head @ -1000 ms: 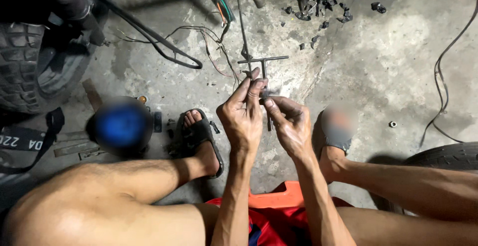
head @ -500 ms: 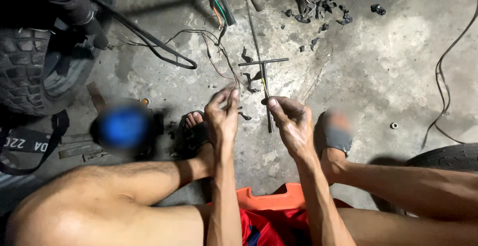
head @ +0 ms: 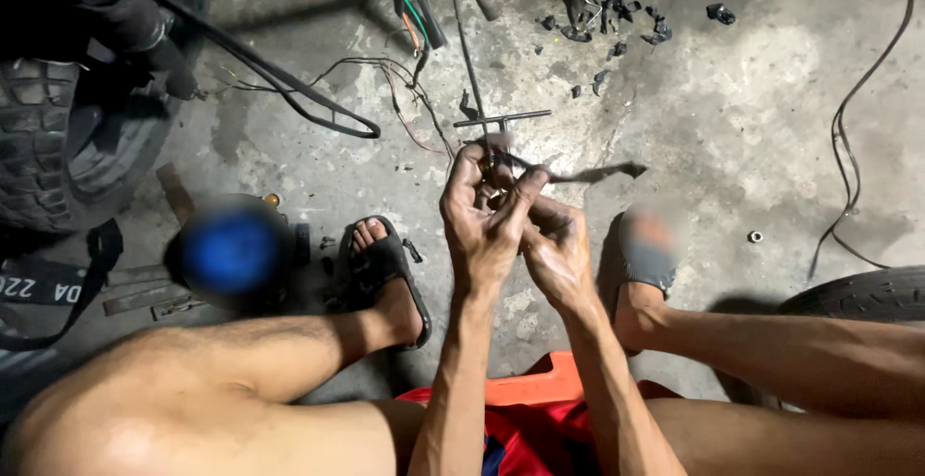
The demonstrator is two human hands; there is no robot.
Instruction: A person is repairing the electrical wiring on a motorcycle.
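Your left hand: raised, back to camera, fingers curled, thumb and forefinger pinched | your right hand: just beside it, touching, fingers bent inward | both forearms: rising from your lap, converging at the hands

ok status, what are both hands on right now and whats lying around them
Left hand and right hand together, pinching a strip of black tape. T-shaped tool and loose wires on the concrete floor just beyond.

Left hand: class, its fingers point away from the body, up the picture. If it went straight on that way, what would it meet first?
Most likely the T-shaped metal tool on the concrete floor, just beyond the left hand. Depth is unclear: the hand may be raised above it.
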